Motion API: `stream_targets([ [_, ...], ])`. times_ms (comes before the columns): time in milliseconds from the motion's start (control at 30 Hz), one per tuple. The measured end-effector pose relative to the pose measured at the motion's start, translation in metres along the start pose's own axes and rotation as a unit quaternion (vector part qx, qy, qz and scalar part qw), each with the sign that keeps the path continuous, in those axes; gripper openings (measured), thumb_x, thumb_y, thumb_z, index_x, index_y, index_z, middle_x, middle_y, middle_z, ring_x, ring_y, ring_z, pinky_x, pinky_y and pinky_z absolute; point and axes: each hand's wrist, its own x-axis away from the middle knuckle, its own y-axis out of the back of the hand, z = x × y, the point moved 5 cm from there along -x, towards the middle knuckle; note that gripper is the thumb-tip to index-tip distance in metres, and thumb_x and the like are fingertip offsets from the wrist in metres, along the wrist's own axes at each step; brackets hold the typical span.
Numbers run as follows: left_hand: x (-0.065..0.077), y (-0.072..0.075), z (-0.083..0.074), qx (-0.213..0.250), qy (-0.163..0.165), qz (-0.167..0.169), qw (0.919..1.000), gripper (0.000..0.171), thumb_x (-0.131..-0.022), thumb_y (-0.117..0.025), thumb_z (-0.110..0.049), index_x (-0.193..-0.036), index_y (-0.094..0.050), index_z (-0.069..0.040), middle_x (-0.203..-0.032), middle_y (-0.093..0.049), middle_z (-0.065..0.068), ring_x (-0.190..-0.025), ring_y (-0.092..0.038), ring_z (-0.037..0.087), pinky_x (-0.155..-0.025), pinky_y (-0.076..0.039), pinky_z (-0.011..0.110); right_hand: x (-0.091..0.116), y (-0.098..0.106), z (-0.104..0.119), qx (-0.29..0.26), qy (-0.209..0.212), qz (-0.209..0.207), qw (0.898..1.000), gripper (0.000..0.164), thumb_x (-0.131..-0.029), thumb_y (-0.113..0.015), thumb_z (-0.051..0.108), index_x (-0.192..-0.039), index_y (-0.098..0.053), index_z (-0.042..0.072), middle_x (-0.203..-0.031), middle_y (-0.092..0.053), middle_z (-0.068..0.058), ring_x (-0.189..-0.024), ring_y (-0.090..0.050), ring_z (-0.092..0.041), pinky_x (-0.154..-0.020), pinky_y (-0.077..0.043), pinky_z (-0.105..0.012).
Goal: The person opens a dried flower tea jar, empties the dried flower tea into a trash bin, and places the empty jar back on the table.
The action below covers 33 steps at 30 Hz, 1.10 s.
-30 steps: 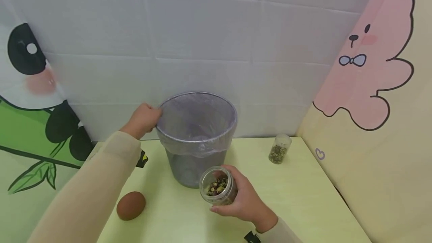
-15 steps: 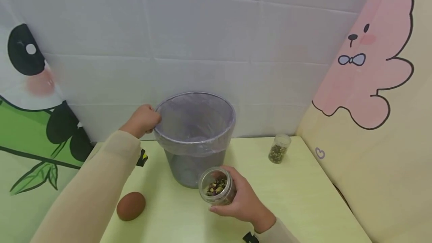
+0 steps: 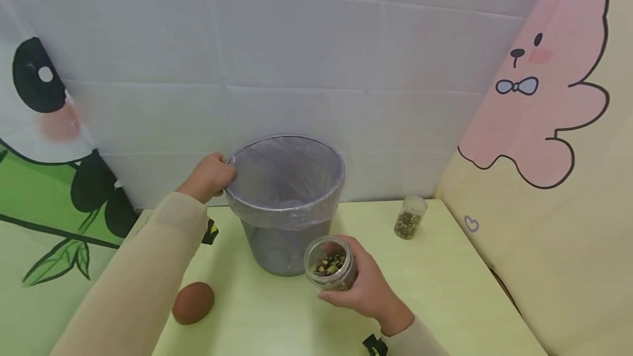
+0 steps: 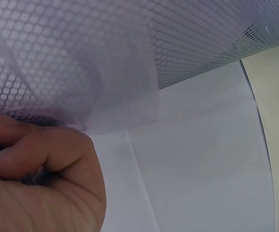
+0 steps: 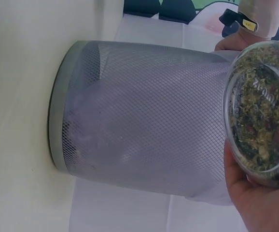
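Observation:
A mesh wastebasket (image 3: 284,246) stands upright at the table's back, lined with a thin translucent bag (image 3: 282,217) folded over its rim. My left hand (image 3: 210,176) grips the rim on its left side; in the left wrist view the fingers (image 4: 57,147) curl beside the bag's hanging edge. In front of the basket, my right hand (image 3: 366,284) holds a clear, lidless jar (image 3: 331,265) partly filled with dried flowers and leaves. Its mouth faces up toward the head camera. From the right wrist view, the jar's bottom (image 5: 260,113) shows the dried bits pressed against it.
A second clear jar (image 3: 409,218), holding similar dried bits, stands at the back right of the pale table (image 3: 445,301). On the left, near my left sleeve, lies a brown egg-shaped object (image 3: 193,302). A white sheet (image 3: 296,59) hangs behind the basket.
My right hand has shifted slightly right and up with the jar over the last half second. Before that, the basket's rim moved slightly left. My left hand keeps its grip.

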Motion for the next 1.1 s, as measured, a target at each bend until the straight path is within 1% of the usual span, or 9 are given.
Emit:
stream_targets([
  [200,0.001,0.0,0.003,0.007,0.008,0.0,0.9999,0.017,-0.089,-0.041,-0.003,-0.104,-0.034,-0.005,-0.069,-0.031,0.002,-0.053,-0.025,0.013,-0.051,-0.032,0.031,-0.005,0.015,0.003,0.026,-0.009,-0.015,0.999,0.086,-0.074,-0.093,0.009,-0.147,-0.048,0.016,-0.132,-0.06,-0.012,-0.116,-0.06,-0.033,-0.097,-0.051,-0.037],
  [400,0.002,-0.001,0.004,0.014,0.004,-0.007,0.9999,0.014,-0.088,-0.042,-0.003,-0.097,-0.032,-0.008,-0.072,-0.032,0.003,-0.054,-0.026,0.013,-0.05,-0.032,0.03,-0.017,0.034,0.007,0.045,-0.025,-0.031,0.998,0.083,-0.075,-0.092,0.009,-0.146,-0.05,0.015,-0.133,-0.061,-0.006,-0.118,-0.061,-0.028,-0.097,-0.051,-0.035],
  [533,-0.001,-0.001,0.004,0.02,0.003,-0.008,0.9998,0.014,-0.089,-0.043,-0.003,-0.096,-0.032,-0.008,-0.076,-0.035,0.004,-0.055,-0.028,0.013,-0.051,-0.034,0.03,-0.028,0.05,0.015,0.04,-0.035,-0.036,0.998,0.08,-0.077,-0.09,0.007,-0.145,-0.049,0.012,-0.134,-0.06,-0.007,-0.117,-0.061,-0.029,-0.095,-0.053,-0.034],
  [600,-0.002,-0.001,0.004,0.017,0.005,-0.009,0.9998,0.014,-0.089,-0.044,-0.003,-0.1,-0.035,-0.006,-0.079,-0.039,0.006,-0.056,-0.031,0.013,-0.052,-0.035,0.029,-0.035,0.056,0.02,0.029,-0.041,-0.033,0.998,0.079,-0.079,-0.089,0.005,-0.146,-0.048,0.012,-0.135,-0.058,-0.01,-0.115,-0.061,-0.031,-0.092,-0.055,-0.034],
  [700,-0.003,-0.002,0.003,0.01,0.006,-0.012,0.9999,0.019,-0.089,-0.044,-0.004,-0.107,-0.038,-0.003,-0.081,-0.04,0.007,-0.056,-0.033,0.012,-0.052,-0.037,0.028,-0.046,0.065,0.027,0.026,-0.055,-0.026,0.998,0.078,-0.081,-0.087,0.005,-0.147,-0.047,0.011,-0.135,-0.057,-0.011,-0.113,-0.062,-0.031,-0.087,-0.057,-0.036],
  [800,-0.001,-0.001,0.002,0.006,0.005,-0.019,0.9998,0.023,-0.088,-0.044,-0.004,-0.11,-0.039,-0.001,-0.083,-0.041,0.008,-0.057,-0.033,0.012,-0.054,-0.037,0.029,-0.059,0.073,0.033,0.044,-0.068,-0.017,0.997,0.078,-0.082,-0.087,0.008,-0.148,-0.046,0.012,-0.135,-0.057,-0.011,-0.11,-0.062,-0.031,-0.083,-0.058,-0.036],
  [833,-0.001,-0.001,0.002,0.006,0.005,-0.02,0.9998,0.024,-0.088,-0.043,-0.004,-0.111,-0.039,-0.001,-0.083,-0.041,0.008,-0.057,-0.033,0.012,-0.054,-0.037,0.029,-0.063,0.075,0.035,0.055,-0.072,-0.016,0.996,0.078,-0.082,-0.088,0.01,-0.147,-0.046,0.012,-0.134,-0.058,-0.009,-0.11,-0.062,-0.03,-0.082,-0.058,-0.036],
  [1000,0.0,-0.001,0.002,0.015,0.006,-0.018,0.9997,0.013,-0.088,-0.042,-0.003,-0.098,-0.035,-0.005,-0.078,-0.036,0.006,-0.056,-0.03,0.014,-0.053,-0.035,0.03,-0.082,0.087,0.046,0.078,-0.091,-0.006,0.993,0.076,-0.081,-0.089,0.015,-0.143,-0.046,0.016,-0.13,-0.058,-0.009,-0.107,-0.064,-0.028,-0.081,-0.058,-0.039],
  [1100,0.0,-0.001,0.002,0.017,0.007,-0.011,0.9998,0.012,-0.089,-0.042,-0.003,-0.094,-0.033,-0.007,-0.075,-0.034,0.005,-0.056,-0.029,0.014,-0.051,-0.033,0.03,-0.092,0.092,0.053,0.098,-0.099,-0.007,0.99,0.076,-0.079,-0.091,0.02,-0.142,-0.047,0.019,-0.127,-0.06,-0.007,-0.103,-0.066,-0.027,-0.081,-0.058,-0.039],
])
